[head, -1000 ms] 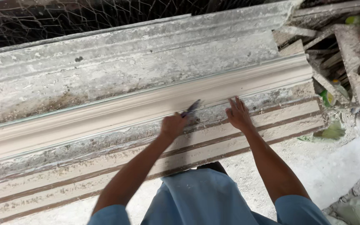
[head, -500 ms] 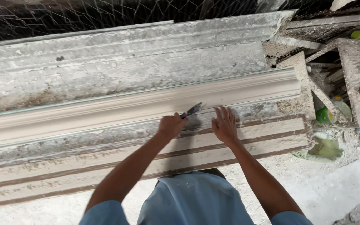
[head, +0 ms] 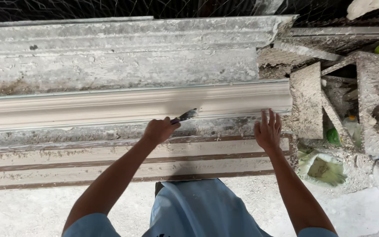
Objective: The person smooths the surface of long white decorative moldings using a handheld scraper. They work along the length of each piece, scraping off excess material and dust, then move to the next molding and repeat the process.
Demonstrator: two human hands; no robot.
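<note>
Two hands: left hand (head: 159, 130) grip clenched on scraper (head: 184, 116), right hand (head: 268, 131) released flat on moulding (head: 110, 105).

The long moulding (head: 123, 105) looks like smooth, matt plaster (pale cream); the table (head: 110, 66) beneath is rough, crusted grey, and the scraper (head: 185, 116) blade dull metal

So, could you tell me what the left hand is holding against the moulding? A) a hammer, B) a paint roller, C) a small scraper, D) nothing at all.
C: the left hand grips a small scraper with its blade at the lower edge of the long pale moulding, while the right hand lies flat and open on the bench.
</note>
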